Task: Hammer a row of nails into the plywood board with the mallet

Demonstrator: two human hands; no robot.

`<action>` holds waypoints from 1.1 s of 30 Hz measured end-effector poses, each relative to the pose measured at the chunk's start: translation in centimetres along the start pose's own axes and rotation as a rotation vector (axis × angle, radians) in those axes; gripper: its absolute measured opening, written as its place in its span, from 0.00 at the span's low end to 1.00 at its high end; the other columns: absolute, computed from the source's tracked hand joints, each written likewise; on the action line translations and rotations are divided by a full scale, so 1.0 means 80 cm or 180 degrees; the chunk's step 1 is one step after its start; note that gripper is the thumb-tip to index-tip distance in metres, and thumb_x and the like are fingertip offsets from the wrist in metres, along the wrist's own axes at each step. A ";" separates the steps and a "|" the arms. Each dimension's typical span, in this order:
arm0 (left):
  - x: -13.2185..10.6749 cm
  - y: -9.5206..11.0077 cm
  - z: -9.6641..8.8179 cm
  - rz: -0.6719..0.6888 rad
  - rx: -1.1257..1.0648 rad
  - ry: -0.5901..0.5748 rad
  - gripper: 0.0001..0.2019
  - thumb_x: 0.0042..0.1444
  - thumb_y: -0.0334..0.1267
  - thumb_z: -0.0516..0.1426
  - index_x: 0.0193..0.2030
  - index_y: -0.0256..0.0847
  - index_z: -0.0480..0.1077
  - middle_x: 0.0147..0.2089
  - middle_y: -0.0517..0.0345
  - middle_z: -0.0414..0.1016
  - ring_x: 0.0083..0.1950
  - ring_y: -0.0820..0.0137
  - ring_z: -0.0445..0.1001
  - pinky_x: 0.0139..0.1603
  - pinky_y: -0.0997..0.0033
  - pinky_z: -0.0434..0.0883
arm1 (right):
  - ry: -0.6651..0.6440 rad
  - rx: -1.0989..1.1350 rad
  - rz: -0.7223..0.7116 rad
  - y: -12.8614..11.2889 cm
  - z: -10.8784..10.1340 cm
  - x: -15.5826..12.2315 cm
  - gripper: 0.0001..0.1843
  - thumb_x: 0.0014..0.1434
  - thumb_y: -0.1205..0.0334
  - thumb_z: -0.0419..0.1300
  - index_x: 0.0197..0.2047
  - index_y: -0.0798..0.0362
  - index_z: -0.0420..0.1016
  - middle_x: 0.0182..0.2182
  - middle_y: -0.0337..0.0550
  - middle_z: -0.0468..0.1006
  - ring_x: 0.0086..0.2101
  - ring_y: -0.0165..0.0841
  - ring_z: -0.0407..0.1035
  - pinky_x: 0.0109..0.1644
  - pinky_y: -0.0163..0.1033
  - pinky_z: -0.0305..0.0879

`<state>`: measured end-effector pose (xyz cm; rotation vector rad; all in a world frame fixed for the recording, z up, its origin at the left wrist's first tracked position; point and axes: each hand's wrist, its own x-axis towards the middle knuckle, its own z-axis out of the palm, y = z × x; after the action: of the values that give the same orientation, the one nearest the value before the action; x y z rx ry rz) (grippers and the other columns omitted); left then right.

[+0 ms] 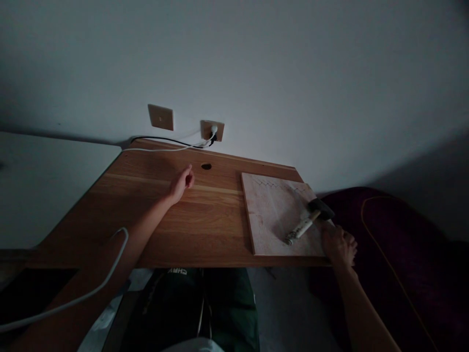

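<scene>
My left hand [182, 183] is stretched far across the wooden desk [154, 215], its fingers curled loosely with nothing in them, near a small dark hole [206, 166] in the desktop. My right hand [339, 244] rests at the desk's right front corner, fingers on the near right edge of a pale board [271, 215] lying on the desk. A hammer [308, 221] with a dark head and pale handle lies on the board, just left of and beyond my right hand.
A white cable [106, 278] runs across the desk's front left edge. Two wall plates sit behind the desk, the right socket [211, 130] with plugs and cables in it. A dark red cushioned seat [395, 254] stands to the right.
</scene>
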<state>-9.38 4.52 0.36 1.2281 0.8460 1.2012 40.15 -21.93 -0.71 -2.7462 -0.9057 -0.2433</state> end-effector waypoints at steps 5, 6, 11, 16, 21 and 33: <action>0.003 0.000 -0.003 -0.0172 -0.0041 -0.0256 0.37 0.59 0.72 0.57 0.17 0.45 0.50 0.15 0.68 0.46 0.18 0.77 0.44 0.20 0.70 0.45 | -0.0070 -0.0007 0.0024 -0.002 -0.005 0.000 0.36 0.72 0.42 0.46 0.71 0.57 0.69 0.64 0.71 0.70 0.63 0.65 0.65 0.63 0.68 0.64; 0.004 0.001 -0.004 -0.0199 -0.0055 -0.0289 0.37 0.59 0.73 0.57 0.17 0.45 0.49 0.16 0.69 0.45 0.17 0.77 0.43 0.20 0.70 0.45 | -0.0081 -0.0010 0.0025 -0.003 -0.006 0.000 0.37 0.72 0.42 0.46 0.71 0.57 0.69 0.64 0.72 0.70 0.63 0.65 0.65 0.63 0.68 0.64; 0.004 0.003 -0.005 -0.0186 -0.0113 -0.0389 0.38 0.58 0.74 0.57 0.17 0.45 0.48 0.16 0.69 0.43 0.17 0.78 0.43 0.19 0.71 0.44 | -0.0097 -0.0031 -0.0008 -0.007 -0.009 -0.005 0.37 0.72 0.42 0.45 0.70 0.60 0.71 0.63 0.73 0.70 0.63 0.66 0.66 0.63 0.68 0.65; 0.006 0.002 -0.004 -0.0235 -0.0141 -0.0392 0.38 0.59 0.74 0.57 0.17 0.45 0.48 0.16 0.69 0.42 0.17 0.78 0.42 0.19 0.71 0.44 | -0.0084 -0.0064 -0.0037 -0.008 -0.010 -0.005 0.34 0.73 0.45 0.44 0.71 0.57 0.70 0.63 0.70 0.72 0.62 0.63 0.67 0.63 0.67 0.65; 0.008 0.004 -0.007 -0.0208 -0.0323 -0.0527 0.38 0.60 0.72 0.57 0.17 0.46 0.48 0.16 0.69 0.42 0.16 0.78 0.43 0.19 0.69 0.45 | -0.0133 -0.0121 -0.0154 0.000 -0.007 0.000 0.37 0.72 0.47 0.46 0.75 0.61 0.63 0.62 0.73 0.72 0.60 0.65 0.68 0.61 0.67 0.66; 0.009 0.010 -0.006 -0.0230 -0.0351 -0.0361 0.37 0.58 0.72 0.57 0.15 0.46 0.50 0.16 0.66 0.44 0.19 0.75 0.44 0.22 0.67 0.49 | 0.0026 -0.0227 -0.0457 -0.005 0.004 -0.017 0.36 0.74 0.46 0.45 0.75 0.60 0.62 0.59 0.72 0.72 0.56 0.63 0.71 0.57 0.65 0.68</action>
<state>-9.88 5.24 1.14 1.1552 0.7251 1.0952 38.88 -22.31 -1.27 -2.7448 -1.1145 -0.3183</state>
